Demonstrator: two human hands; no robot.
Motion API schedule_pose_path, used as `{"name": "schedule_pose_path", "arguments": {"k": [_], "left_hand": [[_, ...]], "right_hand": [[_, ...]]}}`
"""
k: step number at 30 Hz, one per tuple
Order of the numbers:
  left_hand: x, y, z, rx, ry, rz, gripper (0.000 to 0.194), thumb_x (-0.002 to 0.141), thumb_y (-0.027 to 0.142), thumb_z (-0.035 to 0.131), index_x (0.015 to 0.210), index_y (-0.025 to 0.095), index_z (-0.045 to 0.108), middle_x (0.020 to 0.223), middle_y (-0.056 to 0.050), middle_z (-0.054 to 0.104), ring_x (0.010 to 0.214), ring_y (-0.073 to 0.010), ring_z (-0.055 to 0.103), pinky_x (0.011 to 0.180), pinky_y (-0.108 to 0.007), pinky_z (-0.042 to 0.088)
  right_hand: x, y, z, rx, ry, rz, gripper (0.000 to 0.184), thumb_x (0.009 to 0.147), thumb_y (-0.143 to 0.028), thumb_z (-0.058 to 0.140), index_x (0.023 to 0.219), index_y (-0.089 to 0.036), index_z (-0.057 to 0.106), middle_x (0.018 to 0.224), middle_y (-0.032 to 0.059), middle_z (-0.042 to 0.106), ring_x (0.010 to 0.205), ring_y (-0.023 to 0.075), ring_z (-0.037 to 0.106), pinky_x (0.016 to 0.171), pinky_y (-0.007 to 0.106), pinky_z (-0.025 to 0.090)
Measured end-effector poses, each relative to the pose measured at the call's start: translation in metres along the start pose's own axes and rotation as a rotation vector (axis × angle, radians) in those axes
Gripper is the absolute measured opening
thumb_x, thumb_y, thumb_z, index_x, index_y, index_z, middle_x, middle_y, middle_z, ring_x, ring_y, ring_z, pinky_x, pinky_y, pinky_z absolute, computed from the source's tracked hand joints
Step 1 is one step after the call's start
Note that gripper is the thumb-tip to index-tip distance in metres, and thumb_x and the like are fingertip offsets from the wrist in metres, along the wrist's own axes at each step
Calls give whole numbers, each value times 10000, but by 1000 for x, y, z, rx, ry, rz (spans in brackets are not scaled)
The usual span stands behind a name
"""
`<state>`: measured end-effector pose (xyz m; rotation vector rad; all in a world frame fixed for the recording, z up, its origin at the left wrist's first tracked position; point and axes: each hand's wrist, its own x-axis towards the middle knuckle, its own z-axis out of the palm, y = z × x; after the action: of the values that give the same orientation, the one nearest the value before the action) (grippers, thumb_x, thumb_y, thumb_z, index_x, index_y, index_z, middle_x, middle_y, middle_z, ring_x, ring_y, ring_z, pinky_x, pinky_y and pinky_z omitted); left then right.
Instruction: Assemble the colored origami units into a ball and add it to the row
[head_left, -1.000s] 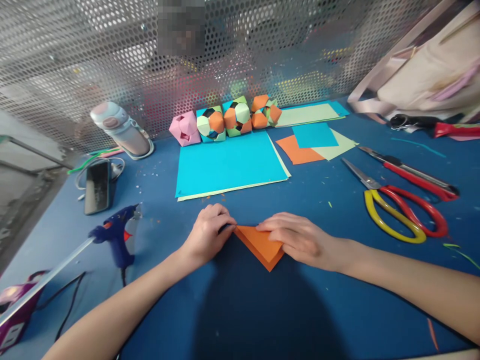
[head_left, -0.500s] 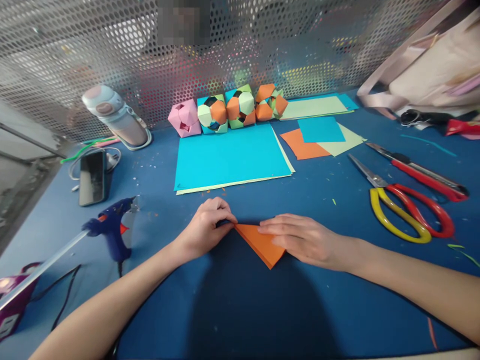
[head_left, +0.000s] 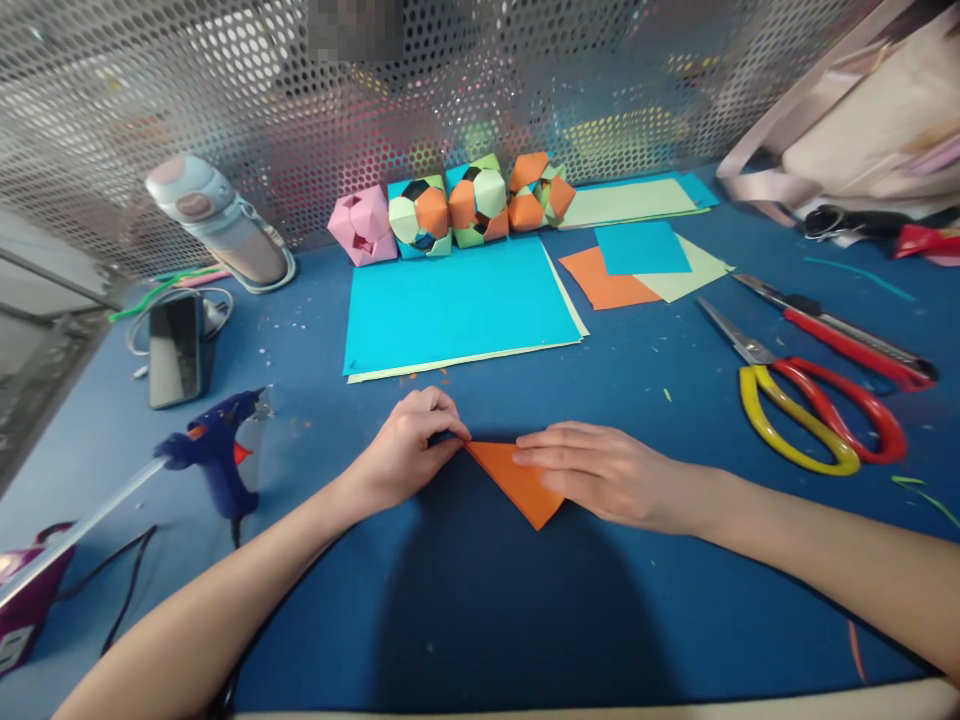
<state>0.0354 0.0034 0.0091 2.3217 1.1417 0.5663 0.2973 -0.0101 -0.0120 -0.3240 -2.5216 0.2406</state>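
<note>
An orange sheet of paper (head_left: 525, 483), folded into a triangle, lies on the blue table with its point toward me. My left hand (head_left: 411, 445) pinches its left corner between thumb and fingers. Over its right part lies my right hand (head_left: 607, 472), fingers stretched out and pressing on the paper; the right corner is hidden beneath them. The two edges near the lower point now meet closely. Beyond my hands is a stack of large sheets (head_left: 461, 310), blue on top with pale green under it.
Scissors (head_left: 806, 410) and a utility knife (head_left: 847, 335) lie right, near small paper squares (head_left: 645, 248). Several folded paper balls (head_left: 417, 217) line the back by a perforated metal panel (head_left: 480, 80). A glue gun (head_left: 214, 440), phone (head_left: 176, 350) and bottle (head_left: 221, 220) are left.
The gap between the orange paper's upper and lower layers has closed, so its edges line up. My right hand lies a little flatter on it; the left keeps its pinch. The view has shifted slightly.
</note>
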Motion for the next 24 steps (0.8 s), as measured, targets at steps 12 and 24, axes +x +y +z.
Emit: {"name": "schedule_pose_path", "arguments": {"k": [12, 24], "left_hand": [[1, 0, 0, -5, -7, -3, 209, 816, 50, 552, 781, 199, 694, 871, -46, 623, 848, -171, 597, 751, -305, 488], [0, 2, -1, 30, -12, 0, 234, 821, 45, 523, 789, 200, 696, 880, -48, 628, 853, -171, 600, 751, -304, 487]], "right_hand": [[-1, 0, 1, -2, -18, 2, 226, 975, -104, 412, 990, -130, 636, 1098, 138, 723, 1135, 241, 631, 879, 424, 579], [-1, 0, 1, 5, -36, 9, 259, 984, -115, 383, 1022, -125, 639, 1101, 150, 721, 1147, 237, 625, 886, 432, 576]]}}
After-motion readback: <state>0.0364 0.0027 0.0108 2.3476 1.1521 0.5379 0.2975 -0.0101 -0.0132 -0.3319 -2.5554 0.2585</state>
